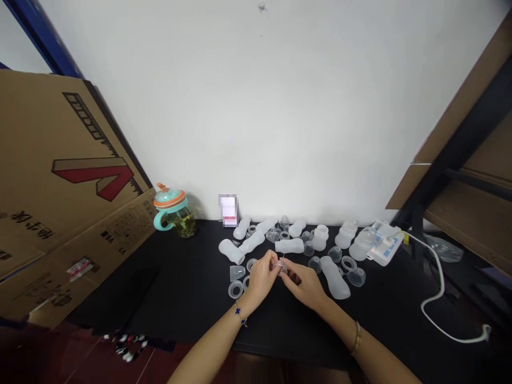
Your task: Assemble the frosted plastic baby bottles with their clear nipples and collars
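Near the middle of the black table, my left hand (262, 273) and my right hand (304, 282) meet around a small translucent ring (281, 266). The fingers of both hands are closed on it, covering part of it. Behind my hands lies a frosted white bottle body (290, 246). To the right of my right hand another frosted bottle (335, 278) rests on its side. Left of my left hand are a clear cap (237, 273) and a translucent collar ring (236, 289). Clear domed caps (314, 264) sit just beyond my right hand.
A glass teapot (176, 213) with a turquoise lid stands at the back left, beside a large cardboard box (72, 176). A pixelated upright card (229, 210) leans on the wall. At right are a white power strip (386, 242) and its cable (441, 277). Several bottles line the back.
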Tool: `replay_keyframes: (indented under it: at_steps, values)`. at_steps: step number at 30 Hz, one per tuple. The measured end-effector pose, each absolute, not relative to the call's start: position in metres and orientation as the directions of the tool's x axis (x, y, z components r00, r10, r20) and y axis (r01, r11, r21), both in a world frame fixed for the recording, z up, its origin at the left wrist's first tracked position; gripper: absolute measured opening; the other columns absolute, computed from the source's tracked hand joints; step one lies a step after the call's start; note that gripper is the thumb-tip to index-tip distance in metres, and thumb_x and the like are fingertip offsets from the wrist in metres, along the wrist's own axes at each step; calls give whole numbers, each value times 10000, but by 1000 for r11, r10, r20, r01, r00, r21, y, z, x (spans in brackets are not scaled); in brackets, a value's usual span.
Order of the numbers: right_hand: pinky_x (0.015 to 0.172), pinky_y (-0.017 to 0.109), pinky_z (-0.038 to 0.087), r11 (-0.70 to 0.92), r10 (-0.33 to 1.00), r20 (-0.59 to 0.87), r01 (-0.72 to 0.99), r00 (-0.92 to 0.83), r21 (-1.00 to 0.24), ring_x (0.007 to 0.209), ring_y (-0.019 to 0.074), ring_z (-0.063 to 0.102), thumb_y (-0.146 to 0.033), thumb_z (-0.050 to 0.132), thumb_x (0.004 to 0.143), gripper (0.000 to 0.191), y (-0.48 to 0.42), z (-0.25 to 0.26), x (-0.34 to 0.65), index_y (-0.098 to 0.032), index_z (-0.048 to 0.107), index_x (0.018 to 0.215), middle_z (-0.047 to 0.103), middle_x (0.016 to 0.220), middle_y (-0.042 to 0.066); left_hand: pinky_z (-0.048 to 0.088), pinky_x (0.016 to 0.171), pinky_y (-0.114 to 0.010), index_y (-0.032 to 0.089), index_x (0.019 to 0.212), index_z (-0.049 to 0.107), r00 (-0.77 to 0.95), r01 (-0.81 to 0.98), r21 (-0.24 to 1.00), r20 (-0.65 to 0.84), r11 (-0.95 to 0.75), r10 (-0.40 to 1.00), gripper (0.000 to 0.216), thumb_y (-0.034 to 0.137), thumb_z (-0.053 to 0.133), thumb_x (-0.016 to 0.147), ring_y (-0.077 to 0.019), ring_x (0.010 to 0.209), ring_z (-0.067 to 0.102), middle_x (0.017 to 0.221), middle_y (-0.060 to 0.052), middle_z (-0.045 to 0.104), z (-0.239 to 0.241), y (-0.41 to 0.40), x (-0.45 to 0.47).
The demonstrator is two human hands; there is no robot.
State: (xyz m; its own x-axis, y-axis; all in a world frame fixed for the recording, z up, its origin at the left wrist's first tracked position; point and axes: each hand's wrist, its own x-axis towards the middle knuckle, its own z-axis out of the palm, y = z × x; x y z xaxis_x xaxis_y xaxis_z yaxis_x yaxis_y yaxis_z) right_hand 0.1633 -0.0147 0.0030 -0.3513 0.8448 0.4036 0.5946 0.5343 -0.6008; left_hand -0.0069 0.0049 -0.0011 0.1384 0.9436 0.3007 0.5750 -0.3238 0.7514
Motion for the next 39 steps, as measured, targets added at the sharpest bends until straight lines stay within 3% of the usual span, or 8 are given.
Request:
replay_keyframes:
  at_steps: [5,9,14,18,26,32,36,39]
  values:
    - [609,274,520,409,912,343,437,-224,-801,667,168,665,-411,514,951,435,-13,0,163,-233,568,1345,757,956,56,333,599,-236,230,877,500,97,521,786,333,-333,938,65,289,513,901,-130,570,496,668,64,523,-1,5,-7]
    - [491,243,487,207,976,188,185,-113,-961,620,154,648,-473,589,893,572,-4,-3,164,-233,483,1402,739,950,51,325,578,-230,225,839,494,77,475,811,348,-341,934,226,430,532,926,-121,545,457,627,70,488,0,4,-6]
    - [404,208,440,-22,987,-10,-69,-163,-997,548,128,617,-528,721,753,545,8,-4,165,-178,659,1166,720,925,69,324,573,-234,218,842,513,119,472,818,310,-329,943,253,457,506,927,-128,554,471,621,61,489,1,4,-6]
    - [425,205,462,-84,983,-56,-156,-176,-984,556,124,620,-510,755,734,457,6,0,165,-168,735,1037,716,854,63,345,575,-240,220,870,546,165,465,826,273,-319,948,201,408,494,921,-141,559,507,616,54,526,0,4,-7]
    - [453,208,454,-66,981,-32,-173,-193,-983,572,129,606,-488,760,741,404,5,2,167,-165,769,984,696,744,48,368,590,-237,211,898,597,228,466,810,278,-355,933,141,325,516,916,-140,582,542,662,40,606,-8,5,-6]
    - [443,233,436,6,997,14,-114,-70,-993,532,137,565,-506,761,731,403,9,2,171,-159,774,937,651,638,25,372,588,-239,210,958,609,240,482,797,281,-365,929,146,330,534,923,-136,581,544,692,38,612,-7,6,-5]
    - [445,241,433,81,996,79,-44,38,-996,532,150,567,-529,780,699,446,14,0,176,-149,760,931,647,603,20,416,598,-245,228,1082,582,234,460,811,282,-361,930,200,328,557,911,-125,576,570,860,17,672,-3,4,-3]
    - [453,247,438,86,994,86,12,64,-996,539,164,584,-547,775,693,469,15,-1,178,-143,754,931,657,598,24,451,625,-257,245,1178,558,251,463,805,282,-371,926,367,306,664,832,-118,597,588,1013,1,667,-3,2,-1]
